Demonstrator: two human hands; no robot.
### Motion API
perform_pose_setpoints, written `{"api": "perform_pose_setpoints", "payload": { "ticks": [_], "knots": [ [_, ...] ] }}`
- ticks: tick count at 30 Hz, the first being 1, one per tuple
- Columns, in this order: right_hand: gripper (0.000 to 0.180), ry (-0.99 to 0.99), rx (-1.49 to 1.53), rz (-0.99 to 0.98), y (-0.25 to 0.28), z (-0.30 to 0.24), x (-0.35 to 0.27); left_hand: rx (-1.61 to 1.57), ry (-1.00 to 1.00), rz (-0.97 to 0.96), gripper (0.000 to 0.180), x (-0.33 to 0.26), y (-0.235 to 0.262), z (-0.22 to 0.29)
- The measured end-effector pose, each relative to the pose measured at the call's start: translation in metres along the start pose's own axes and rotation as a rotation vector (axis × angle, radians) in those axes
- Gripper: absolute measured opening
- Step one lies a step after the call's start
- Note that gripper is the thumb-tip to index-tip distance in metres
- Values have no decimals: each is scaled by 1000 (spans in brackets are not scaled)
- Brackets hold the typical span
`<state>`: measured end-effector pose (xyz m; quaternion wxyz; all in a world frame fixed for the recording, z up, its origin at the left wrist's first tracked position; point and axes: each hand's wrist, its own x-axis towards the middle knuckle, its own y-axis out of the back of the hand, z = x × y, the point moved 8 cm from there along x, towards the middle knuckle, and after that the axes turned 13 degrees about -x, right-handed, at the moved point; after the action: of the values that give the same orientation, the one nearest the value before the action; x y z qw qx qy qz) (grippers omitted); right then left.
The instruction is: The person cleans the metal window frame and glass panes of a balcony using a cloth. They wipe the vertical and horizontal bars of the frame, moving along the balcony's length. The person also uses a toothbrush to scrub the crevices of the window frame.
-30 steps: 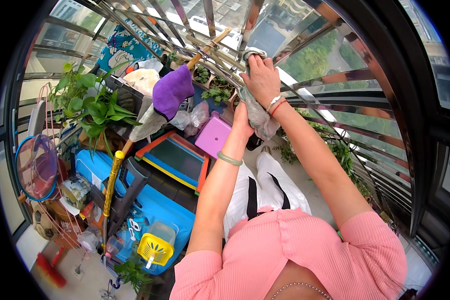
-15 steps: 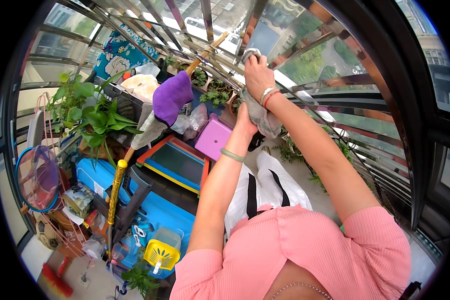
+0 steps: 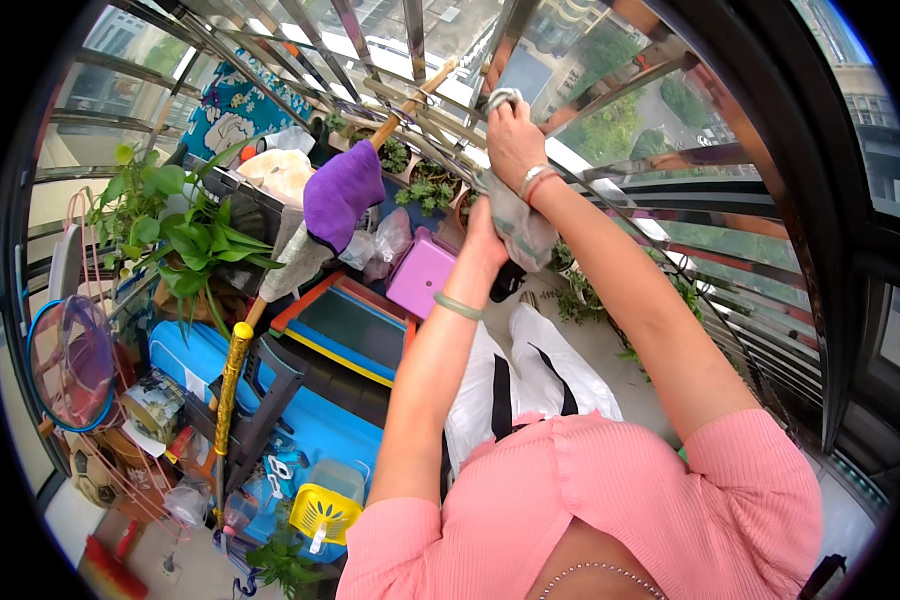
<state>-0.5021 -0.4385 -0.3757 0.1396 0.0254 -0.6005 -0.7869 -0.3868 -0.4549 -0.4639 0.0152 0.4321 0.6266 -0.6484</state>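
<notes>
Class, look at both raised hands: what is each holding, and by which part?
Right hand grips the grey cloth by its top end; left hand touches its lower part.

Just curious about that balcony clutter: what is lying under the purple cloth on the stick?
The purple cloth drapes over a wooden pole. Below hang greyish rags and clear plastic bags. The pole's covered stretch is hidden.
</notes>
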Motion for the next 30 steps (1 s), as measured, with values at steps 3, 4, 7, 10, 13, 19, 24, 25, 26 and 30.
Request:
{"api": "perform_pose_setpoints", "payload": {
  "ticks": [3,4,7,10,13,19,24,25,26,30],
  "knots": [
    [21,27,-83,1,2,-2,-24,-42,-40,114,43,-15,20,-27],
    [22,40,-111,-9,5,-3,-30,-61,-25,102,45,-19,22,-30],
    [22,24,15,-70,15,0,-46,-4,10,162,46,-39,25,-32],
    [24,52,175,31,36,-11,-30,-172,13,9,50,-49,-10,-15],
    [26,51,193,84,44,-29,11,-165,-95,-59,62,-48,-28,17],
    [42,-112,118,-136,10,-44,31,-183,-90,-83,61,-28,-17,51],
    [55,-134,190,-104,0,-44,24,-188,-169,-48,59,-26,-10,50],
    [50,-158,235,-171,-7,-44,31,-189,-148,-68,60,-26,-13,55],
    [46,-174,263,-174,-8,-42,38,-190,-128,-87,60,-25,-17,60],
    [39,-173,356,-198,-16,-35,47,-45,-124,-28,63,-31,-36,67]
  ]
}}
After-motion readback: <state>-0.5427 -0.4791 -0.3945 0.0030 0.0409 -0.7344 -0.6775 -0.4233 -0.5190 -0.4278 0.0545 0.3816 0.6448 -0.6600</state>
